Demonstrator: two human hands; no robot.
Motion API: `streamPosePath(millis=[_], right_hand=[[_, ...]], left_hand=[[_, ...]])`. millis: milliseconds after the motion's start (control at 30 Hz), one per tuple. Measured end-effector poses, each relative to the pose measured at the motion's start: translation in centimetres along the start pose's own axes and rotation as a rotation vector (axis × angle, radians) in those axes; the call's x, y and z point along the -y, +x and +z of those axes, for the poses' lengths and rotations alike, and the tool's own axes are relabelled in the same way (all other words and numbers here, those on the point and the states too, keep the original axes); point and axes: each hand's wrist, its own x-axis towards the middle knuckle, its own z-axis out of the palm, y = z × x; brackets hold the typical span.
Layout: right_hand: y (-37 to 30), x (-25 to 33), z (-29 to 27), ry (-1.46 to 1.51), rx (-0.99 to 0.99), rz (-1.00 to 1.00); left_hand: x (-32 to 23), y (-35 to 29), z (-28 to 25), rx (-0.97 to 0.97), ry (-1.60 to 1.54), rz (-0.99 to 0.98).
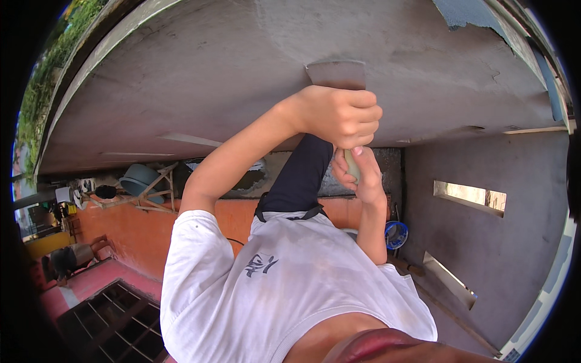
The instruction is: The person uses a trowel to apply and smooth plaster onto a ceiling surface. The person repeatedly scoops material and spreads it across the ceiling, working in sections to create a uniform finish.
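While the scraper (338,75) juts beyond the left hand (346,118) — clenched round it | right hand (365,173) — curls round its pale handle (351,166)

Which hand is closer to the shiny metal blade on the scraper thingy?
Left. The left hand grips the scraper just below the blade; the right hand is farther away, around the pale handle.

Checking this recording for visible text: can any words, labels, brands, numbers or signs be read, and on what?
White shirt: dark, brushstroke-like print on the front, not clear enough to quote.
Scraper: no lettering visible on its exposed part.
No other readable text.
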Motion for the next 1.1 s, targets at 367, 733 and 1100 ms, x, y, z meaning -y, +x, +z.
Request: streamPosePath(millis=[367,733,1100], right_hand=[[-0.9,1.0,-1.1,-0.061,-0.018,0.022],[0.7,-0.3,1.8,0.045,0.027,-0.034],[1.4,-2.8,4.2,0.247,0.035,-0.025]], left_hand=[[-0.3,0.7,1.6,-0.11,0.0,-0.055],[1.0,-0.5,-1.6,-0.05,0.005,-0.001],[1.6,-0.7,-3.0,0.134,-0.129,0.118]])
